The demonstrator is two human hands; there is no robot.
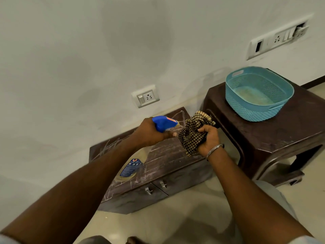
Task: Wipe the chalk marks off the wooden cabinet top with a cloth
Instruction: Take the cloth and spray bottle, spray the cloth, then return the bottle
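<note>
Wooden cabinet top (pixel 167 155), chalk-scrawled, meets white wall (pixel 70 59); left hand (pixel 151 132) grips spray bottle (pixel 163 123), right hand (pixel 209 140) cloth (pixel 191 134).

Dim, even indoor light surrounds you; soft shadows mottle the wall (pixel 123 41) and pool on the floor (pixel 184 224), while wide-angle distortion bends the edges and blurs the lower corners

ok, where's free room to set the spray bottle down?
Stool: bare strip in front of the basket. Cabinet top holds only chalk marks, but left hand with spray bottle and right hand with cloth hang over its middle and right; left end is open.
</note>
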